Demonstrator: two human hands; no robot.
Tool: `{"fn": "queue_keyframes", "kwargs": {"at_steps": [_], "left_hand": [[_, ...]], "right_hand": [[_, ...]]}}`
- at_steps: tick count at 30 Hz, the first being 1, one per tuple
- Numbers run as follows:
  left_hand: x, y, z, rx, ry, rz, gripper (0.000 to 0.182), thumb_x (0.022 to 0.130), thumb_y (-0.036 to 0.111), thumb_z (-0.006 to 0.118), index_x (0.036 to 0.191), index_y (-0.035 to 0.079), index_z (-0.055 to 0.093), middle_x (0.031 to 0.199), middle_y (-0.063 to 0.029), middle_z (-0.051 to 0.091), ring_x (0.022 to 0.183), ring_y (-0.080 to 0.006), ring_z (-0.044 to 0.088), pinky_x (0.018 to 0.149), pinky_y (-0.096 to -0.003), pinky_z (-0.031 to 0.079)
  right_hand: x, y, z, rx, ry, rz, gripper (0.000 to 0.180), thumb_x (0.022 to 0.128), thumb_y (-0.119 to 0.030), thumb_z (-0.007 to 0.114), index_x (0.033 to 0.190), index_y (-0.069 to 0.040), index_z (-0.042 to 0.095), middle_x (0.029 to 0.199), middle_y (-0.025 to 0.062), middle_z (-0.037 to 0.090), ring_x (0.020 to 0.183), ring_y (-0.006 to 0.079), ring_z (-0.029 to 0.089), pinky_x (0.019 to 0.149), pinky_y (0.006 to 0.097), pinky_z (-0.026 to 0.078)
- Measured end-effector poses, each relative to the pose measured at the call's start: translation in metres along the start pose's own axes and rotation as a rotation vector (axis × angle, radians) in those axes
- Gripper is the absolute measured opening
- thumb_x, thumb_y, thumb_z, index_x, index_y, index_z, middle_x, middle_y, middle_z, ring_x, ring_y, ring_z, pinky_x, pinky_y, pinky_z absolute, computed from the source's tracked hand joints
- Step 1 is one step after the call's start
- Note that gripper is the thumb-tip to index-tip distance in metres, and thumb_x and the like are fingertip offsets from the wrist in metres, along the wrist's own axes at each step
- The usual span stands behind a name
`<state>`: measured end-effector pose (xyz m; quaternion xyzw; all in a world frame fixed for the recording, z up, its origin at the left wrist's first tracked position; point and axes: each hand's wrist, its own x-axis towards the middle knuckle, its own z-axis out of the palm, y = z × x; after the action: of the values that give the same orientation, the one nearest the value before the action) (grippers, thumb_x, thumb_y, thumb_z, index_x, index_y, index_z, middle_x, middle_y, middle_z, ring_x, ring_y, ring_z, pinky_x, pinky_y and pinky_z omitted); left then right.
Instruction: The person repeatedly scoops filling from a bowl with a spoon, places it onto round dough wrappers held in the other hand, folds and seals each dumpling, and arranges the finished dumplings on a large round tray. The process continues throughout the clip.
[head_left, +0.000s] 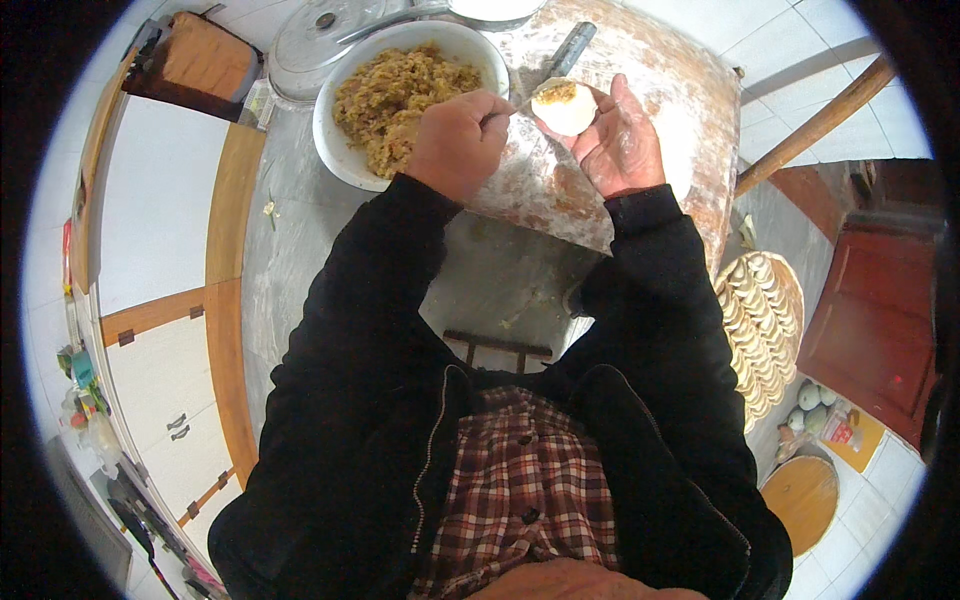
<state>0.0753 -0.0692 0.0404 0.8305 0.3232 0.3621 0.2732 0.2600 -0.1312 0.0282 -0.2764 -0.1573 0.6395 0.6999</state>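
Observation:
My left hand (463, 142) is closed around a thin utensil, mostly hidden, whose narrow end points at the wrapper. A round dough wrapper (570, 118) rests on the fingers of my right hand (622, 146), with some filling (555, 91) near its far edge. The right thumb is raised away from the dough. Beside and partly behind my left hand stands a large white bowl (327, 142) of chopped filling (401, 90). Both hands are above a floured wooden board (555, 202). A dark handle-like object (574, 46) lies beyond the wrapper.
A metal lid (300, 49) lies behind the bowl. Rows of shaped dumplings (761, 322) fill a round tray at the right, below a slanting wooden pole (817, 124). White cabinets (161, 375) stand at the left. A round wooden board (802, 502) is at the lower right.

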Motion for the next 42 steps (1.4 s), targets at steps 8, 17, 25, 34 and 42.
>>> {"fn": "queue_keyframes", "kwargs": {"at_steps": [8,17,25,34,42], "left_hand": [[-0.009,-0.001,0.008,0.110,0.013,0.096,0.011,0.077,0.005,0.059,0.086,0.004,0.066,0.082,-0.0156,0.063,0.080,-0.0331,0.061,0.069,-0.0393,0.049],[-0.010,-0.018,0.011,0.083,-0.011,0.154,0.013,0.078,0.004,0.060,0.089,0.004,0.068,0.081,-0.0146,0.063,0.078,-0.0330,0.061,0.069,-0.0386,0.049],[0.001,-0.005,-0.005,-0.073,0.183,-0.001,0.012,0.084,0.009,0.058,0.090,0.001,0.065,0.081,-0.0143,0.065,0.072,-0.0294,0.062,0.067,-0.0350,0.049],[0.002,-0.009,-0.010,-0.095,0.008,-0.026,0.016,0.085,0.016,0.058,0.092,0.003,0.063,0.077,-0.0146,0.065,0.072,-0.0288,0.064,0.065,-0.0363,0.049],[-0.004,0.010,-0.002,0.253,-0.115,-0.003,0.019,0.085,0.025,0.056,0.085,0.006,0.062,0.078,-0.0165,0.064,0.074,-0.0373,0.061,0.064,-0.0440,0.049]], "right_hand": [[0.002,0.006,0.002,0.032,0.003,-0.018,0.079,0.090,-0.049,0.052,0.129,0.016,0.028,0.128,0.0272,0.044,0.120,0.0365,0.046,0.103,0.0492,0.037],[0.000,0.001,0.006,0.101,0.108,-0.015,0.067,0.095,-0.043,0.043,0.129,0.013,0.028,0.127,0.0263,0.045,0.118,0.0370,0.047,0.100,0.0486,0.039],[-0.008,-0.011,0.010,0.135,-0.080,-0.294,0.077,0.093,-0.049,0.043,0.133,0.013,0.021,0.136,0.0273,0.037,0.124,0.0374,0.042,0.105,0.0514,0.033],[-0.010,-0.002,0.009,0.107,0.065,-0.045,0.069,0.095,-0.049,0.038,0.127,0.011,0.031,0.129,0.0279,0.043,0.120,0.0394,0.046,0.102,0.0545,0.036],[-0.006,0.004,0.006,0.045,0.103,-0.040,0.066,0.094,-0.049,0.041,0.126,0.009,0.035,0.124,0.0246,0.050,0.117,0.0371,0.049,0.101,0.0503,0.037]]}}
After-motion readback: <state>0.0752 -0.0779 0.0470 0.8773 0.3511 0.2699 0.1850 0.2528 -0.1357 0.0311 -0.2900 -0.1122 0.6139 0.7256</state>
